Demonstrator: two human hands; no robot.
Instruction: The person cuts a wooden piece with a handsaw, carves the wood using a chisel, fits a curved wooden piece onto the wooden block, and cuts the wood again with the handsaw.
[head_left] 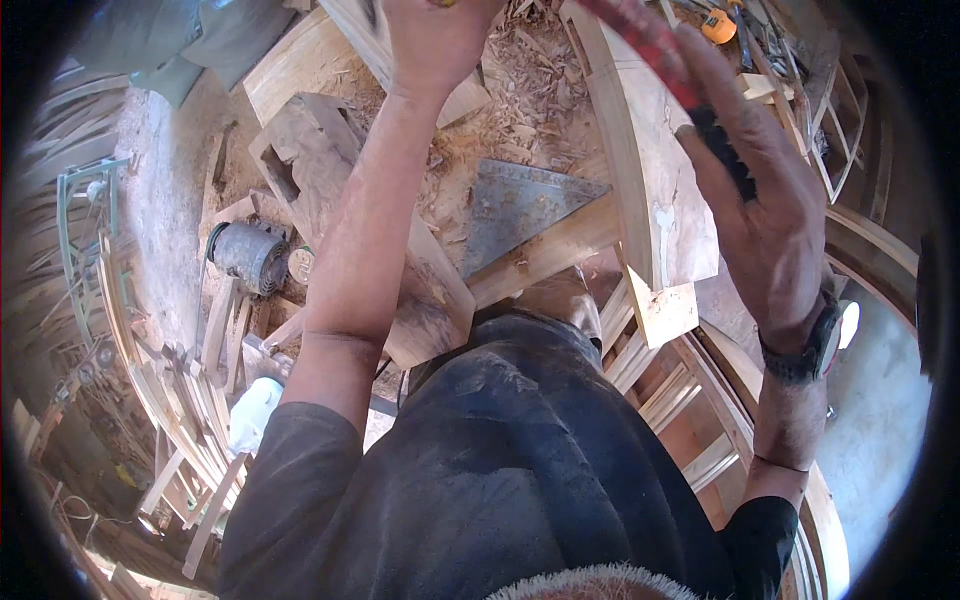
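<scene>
My left hand point(440, 45) is at the top edge, partly cut off. Its fingers look curled round something, of which only a yellow bit shows. Up at the right, my right hand point(768, 200) holds a long red-and-black tool point(668, 62) between thumb and fingers; its far end is out of view. Under the right hand lies a thick pale timber point(640, 150). A grey triangular metal plate point(520, 205) rests between the timbers, against a wooden crosspiece point(550, 250). Beneath my left forearm is a heavy timber point(320, 160) with a slot cut in it.
A grey electric motor point(248, 257) sits on the left, near stacked wood strips point(190, 410) and a white bag point(255, 412). Shavings point(530, 100) cover the ground ahead. An orange-yellow tool point(718, 27) lies at the upper right. A person's grey-green clothing point(190, 45) shows at the upper left.
</scene>
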